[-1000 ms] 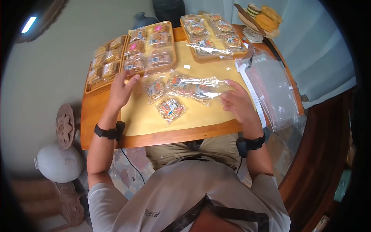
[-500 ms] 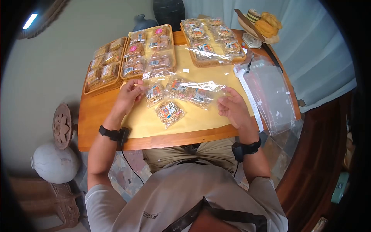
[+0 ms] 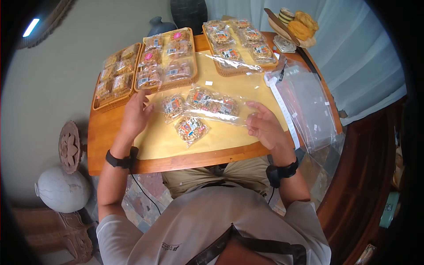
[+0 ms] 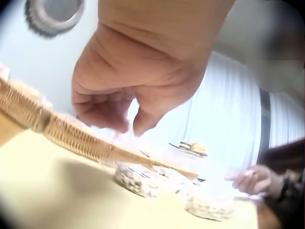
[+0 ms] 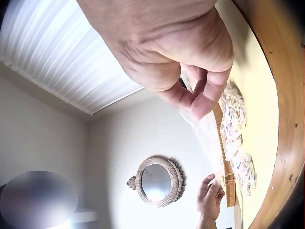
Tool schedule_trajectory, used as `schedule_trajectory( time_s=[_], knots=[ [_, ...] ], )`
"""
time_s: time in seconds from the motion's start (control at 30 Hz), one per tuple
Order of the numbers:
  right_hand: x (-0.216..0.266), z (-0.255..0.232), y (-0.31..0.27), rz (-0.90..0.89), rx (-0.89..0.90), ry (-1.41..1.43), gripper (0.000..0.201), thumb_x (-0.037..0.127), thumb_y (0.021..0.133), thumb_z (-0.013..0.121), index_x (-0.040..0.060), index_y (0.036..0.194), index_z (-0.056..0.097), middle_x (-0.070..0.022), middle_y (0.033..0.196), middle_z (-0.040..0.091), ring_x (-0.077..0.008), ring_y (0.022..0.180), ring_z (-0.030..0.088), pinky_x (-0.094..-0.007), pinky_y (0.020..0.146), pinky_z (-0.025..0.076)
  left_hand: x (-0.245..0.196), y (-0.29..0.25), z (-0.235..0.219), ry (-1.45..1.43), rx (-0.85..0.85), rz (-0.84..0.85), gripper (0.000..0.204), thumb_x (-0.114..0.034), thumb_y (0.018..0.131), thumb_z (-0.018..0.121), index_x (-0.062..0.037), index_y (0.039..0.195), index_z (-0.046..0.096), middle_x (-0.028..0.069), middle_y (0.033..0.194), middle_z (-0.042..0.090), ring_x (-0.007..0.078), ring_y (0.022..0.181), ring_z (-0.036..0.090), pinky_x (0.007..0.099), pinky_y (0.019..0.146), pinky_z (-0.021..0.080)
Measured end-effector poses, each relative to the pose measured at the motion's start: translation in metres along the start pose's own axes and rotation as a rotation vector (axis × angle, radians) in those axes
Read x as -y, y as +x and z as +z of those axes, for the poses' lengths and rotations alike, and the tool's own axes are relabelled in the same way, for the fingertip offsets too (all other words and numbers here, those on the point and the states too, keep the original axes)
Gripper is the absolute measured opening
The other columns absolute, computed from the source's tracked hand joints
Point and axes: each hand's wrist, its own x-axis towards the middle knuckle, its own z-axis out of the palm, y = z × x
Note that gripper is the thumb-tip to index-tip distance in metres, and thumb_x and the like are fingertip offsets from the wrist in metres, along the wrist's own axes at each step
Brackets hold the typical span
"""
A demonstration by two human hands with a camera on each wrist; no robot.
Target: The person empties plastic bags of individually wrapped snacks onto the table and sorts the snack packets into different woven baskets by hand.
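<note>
My right hand [image 3: 266,126] pinches the right end of a clear plastic bag [image 3: 242,114] between thumb and fingers. Through the film show two round nut-cluster packs [image 3: 201,98] with printed labels, lying side by side. My left hand [image 3: 136,115] is off to the left of the bag, its fingers loosely bent and holding nothing; the left wrist view shows a gap between thumb and fingertips. Another wrapped pack [image 3: 173,107] lies between the left hand and the bag. Closer to the table's front edge sits one more pack [image 3: 191,129].
Wicker trays of wrapped snacks [image 3: 194,73] line the back and left of the yellow-covered table [image 3: 176,148]. At right lie clear empty bags [image 3: 309,106], a white measuring strip [image 3: 282,110] and a black pen [image 3: 282,74]. A food display stand [image 3: 285,44] is at the back right.
My left hand drew in to the bag's left side with fingers bent together, then moved away left and its fingers loosened. The right hand keeps its grip, and the bag's right end has shifted slightly left.
</note>
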Motion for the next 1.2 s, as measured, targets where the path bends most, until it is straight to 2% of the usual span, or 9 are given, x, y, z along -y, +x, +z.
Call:
schedule_trajectory(
  time_s=[0.1, 0.27, 0.57, 0.7, 0.93, 1.03, 1.07, 1.13, 1.2],
  knots=[
    [-0.007, 0.012, -0.002, -0.002, -0.02, 0.074, 0.059, -0.002, 0.089, 0.067, 0.0058, 0.143, 0.045, -0.003, 0.087, 0.062, -0.0135, 0.076, 0.061, -0.029, 0.069, 0.053, -0.034, -0.014, 0.007, 0.278, -0.113, 0.497, 0.056, -0.021, 0.084, 0.078, -0.0026, 0.132, 0.056, 0.0215, 0.129, 0.06, 0.0407, 0.119, 0.057, 0.0479, 0.101, 0.047],
    [-0.023, 0.04, -0.007, -0.007, 0.037, 0.201, 0.056, 0.0, 0.09, 0.067, 0.0076, 0.142, 0.046, -0.004, 0.092, 0.064, -0.0149, 0.08, 0.062, -0.0304, 0.071, 0.053, -0.086, -0.037, 0.055, 0.393, -0.011, 0.827, 0.06, -0.016, 0.076, 0.081, -0.0083, 0.131, 0.059, 0.0168, 0.133, 0.057, 0.0388, 0.125, 0.054, 0.0466, 0.103, 0.045],
    [-0.006, 0.021, -0.015, -0.052, -0.145, 0.278, 0.044, 0.013, 0.095, 0.065, 0.0089, 0.136, 0.049, -0.0043, 0.101, 0.066, -0.0203, 0.094, 0.068, -0.0367, 0.073, 0.056, -0.065, -0.041, 0.051, 0.353, 0.131, 1.155, 0.036, -0.013, 0.081, 0.065, -0.0098, 0.117, 0.069, 0.0111, 0.124, 0.062, 0.0318, 0.124, 0.055, 0.0458, 0.1, 0.045],
    [-0.017, -0.003, -0.009, -0.113, -0.213, 0.151, 0.041, 0.008, 0.094, 0.063, 0.0066, 0.133, 0.051, -0.0067, 0.098, 0.067, -0.0193, 0.089, 0.069, -0.0347, 0.074, 0.058, -0.052, -0.051, 0.044, 0.378, 0.175, 1.125, 0.032, -0.01, 0.081, 0.063, -0.0088, 0.113, 0.07, 0.0109, 0.122, 0.064, 0.0328, 0.122, 0.058, 0.046, 0.099, 0.048],
    [-0.015, 0.007, -0.02, 0.12, -0.073, -0.108, 0.034, 0.006, 0.092, 0.066, 0.0023, 0.125, 0.057, -0.009, 0.097, 0.069, -0.0183, 0.083, 0.07, -0.0304, 0.069, 0.059, -0.021, -0.056, 0.02, 0.443, 0.002, 0.879, 0.047, -0.002, 0.08, 0.064, -0.0079, 0.126, 0.064, 0.012, 0.126, 0.062, 0.0335, 0.121, 0.057, 0.0452, 0.099, 0.048],
    [-0.02, 0.011, -0.024, 0.072, -0.078, -0.034, 0.032, 0.008, 0.094, 0.067, 0.003, 0.124, 0.057, -0.0097, 0.098, 0.07, -0.0189, 0.084, 0.071, -0.0304, 0.07, 0.06, 0.001, -0.063, 0.04, -0.638, -0.242, 0.027, 0.046, -0.018, 0.103, 0.055, -0.0031, 0.144, 0.042, 0.0145, 0.123, 0.065, 0.0281, 0.116, 0.063, 0.0415, 0.095, 0.053],
    [-0.023, 0.013, -0.025, 0.074, -0.079, -0.035, 0.032, 0.008, 0.094, 0.067, 0.003, 0.124, 0.057, -0.0097, 0.098, 0.07, -0.0189, 0.084, 0.071, -0.0304, 0.07, 0.06, 0.008, -0.062, 0.036, -0.64, -0.242, 0.026, 0.046, -0.018, 0.103, 0.055, -0.0031, 0.144, 0.042, 0.0145, 0.123, 0.065, 0.0281, 0.116, 0.063, 0.0415, 0.095, 0.053],
    [-0.028, 0.019, -0.027, 0.064, -0.059, 0.04, 0.031, 0.009, 0.095, 0.068, 0.004, 0.123, 0.057, -0.01, 0.098, 0.07, -0.0192, 0.085, 0.071, -0.0303, 0.07, 0.06, 0.003, -0.063, 0.015, -1.238, 0.35, -0.497, 0.039, -0.025, 0.106, 0.054, -0.0037, 0.137, 0.048, 0.0151, 0.113, 0.069, 0.0246, 0.1, 0.07, 0.035, 0.082, 0.058],
    [-0.03, 0.027, -0.027, 0.092, -0.018, 0.023, 0.027, 0.009, 0.096, 0.067, 0.0043, 0.121, 0.058, -0.009, 0.097, 0.07, -0.0179, 0.084, 0.07, -0.0296, 0.07, 0.059, -0.006, -0.062, 0.021, -1.18, 0.304, -0.569, 0.029, -0.029, 0.106, 0.054, -0.0055, 0.124, 0.059, 0.011, 0.1, 0.073, 0.0199, 0.082, 0.073, 0.0289, 0.069, 0.059]
  ],
)
